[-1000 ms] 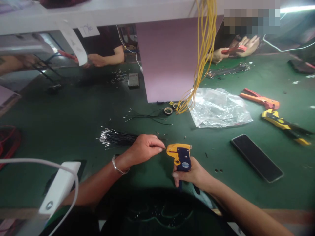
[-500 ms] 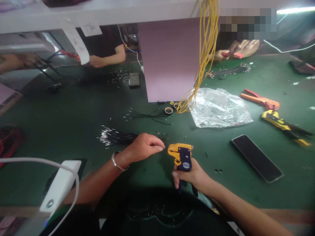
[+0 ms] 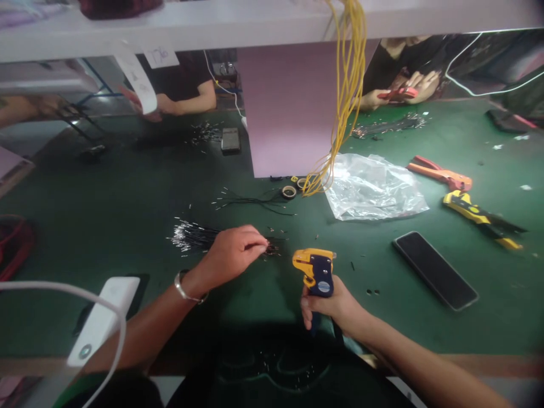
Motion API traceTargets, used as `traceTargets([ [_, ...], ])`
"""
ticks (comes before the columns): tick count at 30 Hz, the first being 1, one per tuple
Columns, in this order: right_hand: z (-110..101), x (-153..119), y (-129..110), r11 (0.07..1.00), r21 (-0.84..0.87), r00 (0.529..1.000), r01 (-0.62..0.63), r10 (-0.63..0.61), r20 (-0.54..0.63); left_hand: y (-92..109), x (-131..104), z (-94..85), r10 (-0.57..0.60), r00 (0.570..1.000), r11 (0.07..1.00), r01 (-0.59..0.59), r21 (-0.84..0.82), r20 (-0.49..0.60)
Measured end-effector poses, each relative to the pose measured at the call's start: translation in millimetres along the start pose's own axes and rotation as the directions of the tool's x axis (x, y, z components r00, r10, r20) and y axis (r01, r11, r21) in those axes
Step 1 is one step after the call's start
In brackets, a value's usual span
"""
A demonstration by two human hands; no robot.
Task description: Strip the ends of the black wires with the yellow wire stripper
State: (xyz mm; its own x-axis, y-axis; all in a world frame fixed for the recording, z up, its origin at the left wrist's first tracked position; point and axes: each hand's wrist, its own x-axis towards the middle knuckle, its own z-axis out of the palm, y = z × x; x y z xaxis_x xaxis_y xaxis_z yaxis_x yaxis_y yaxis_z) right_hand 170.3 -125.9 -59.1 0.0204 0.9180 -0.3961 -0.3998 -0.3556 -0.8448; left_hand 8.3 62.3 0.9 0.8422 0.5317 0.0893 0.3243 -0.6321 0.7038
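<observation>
My right hand (image 3: 327, 306) grips a yellow and dark blue pistol-shaped wire stripper (image 3: 321, 272). Its jaws point left, apart from the other hand. Thumb and fingertips of my left hand (image 3: 236, 249) are pinched together at the right end of a bundle of black wires (image 3: 193, 237). They seem to be on a thin black wire, mostly hidden by the fingers. The bundle has shiny metal tips at its left end, and my left hand covers its middle. Reddish bare ends show just past the fingertips.
Beyond the bundle lie loose black wires (image 3: 250, 199) and tape rolls (image 3: 289, 192). Yellow wires (image 3: 351, 73) hang from the shelf beside a clear plastic bag (image 3: 374, 190). A phone (image 3: 436, 271), orange pliers (image 3: 442, 174) and a yellow-black tool (image 3: 476, 214) lie right. Co-workers' hands (image 3: 419, 88) are opposite.
My left hand has moved left and slightly away from me, from in front of the stripper's jaws to the bundle's right end. My right hand still holds the stripper in nearly the same place.
</observation>
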Motion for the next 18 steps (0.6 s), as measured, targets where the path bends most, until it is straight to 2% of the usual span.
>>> traceTargets([
  [2, -1, 0, 0, 1.0, -0.01, 1.0, 0.002, -0.002, 0.007, 5, -12, -2.2, 0.038, 0.983, 0.998, -0.029, 0.052, -0.177],
  [3, -1, -1, -1, 1.0, -0.022, 1.0, 0.004, -0.004, 0.014, 8, -19, -2.6, 0.031, 0.974, 0.999, -0.023, 0.039, -0.223],
  [4, -1, -1, -1, 0.999, -0.033, 1.0, 0.007, -0.006, 0.021, 11, -25, -2.4, -0.009, 0.975, 1.0, 0.009, -0.003, -0.222],
  [5, -1, -1, -1, 0.999, -0.043, 1.0, 0.01, -0.009, 0.023, 13, -31, -1.2, -0.095, 0.981, 0.993, 0.083, -0.081, -0.167],
  [6, -2, -1, -1, 0.999, -0.051, 1.0, 0.012, -0.011, 0.023, 14, -36, 1.1, -0.194, 0.98, 0.964, 0.181, -0.195, -0.049],
  [7, -2, -1, 0, 0.998, -0.056, 1.0, 0.013, -0.012, 0.021, 14, -39, 4.4, -0.278, 0.956, 0.9, 0.293, -0.322, 0.092],
  [9, -2, -2, 0, 0.997, -0.074, 1.0, 0.02, -0.019, 0.022, 13, -43, 13.3, -0.345, 0.874, 0.679, 0.484, -0.553, 0.342],
  [11, 0, -3, 2, 0.995, -0.099, 0.999, 0.025, -0.022, 0.03, 10, -41, 22.9, -0.36, 0.838, 0.445, 0.54, -0.714, 0.409],
  [12, 1, -4, 2, 0.994, -0.109, 0.999, 0.021, -0.018, 0.035, 9, -39, 27.0, -0.368, 0.836, 0.351, 0.53, -0.772, 0.406],
  [14, 3, -4, 4, 0.992, -0.123, 0.999, -0.002, 0.007, 0.039, 8, -35, 32.4, -0.386, 0.861, 0.206, 0.431, -0.878, 0.332],
  [16, 5, -4, 6, 0.99, -0.134, 0.999, -0.036, 0.041, 0.035, 9, -31, 33.9, -0.392, 0.89, 0.089, 0.288, -0.954, 0.232],
  [18, 7, -3, 8, 0.985, -0.165, 0.998, -0.057, 0.062, 0.031, 10, -30, 32.9, -0.371, 0.91, -0.005, 0.199, -0.98, 0.187],
])
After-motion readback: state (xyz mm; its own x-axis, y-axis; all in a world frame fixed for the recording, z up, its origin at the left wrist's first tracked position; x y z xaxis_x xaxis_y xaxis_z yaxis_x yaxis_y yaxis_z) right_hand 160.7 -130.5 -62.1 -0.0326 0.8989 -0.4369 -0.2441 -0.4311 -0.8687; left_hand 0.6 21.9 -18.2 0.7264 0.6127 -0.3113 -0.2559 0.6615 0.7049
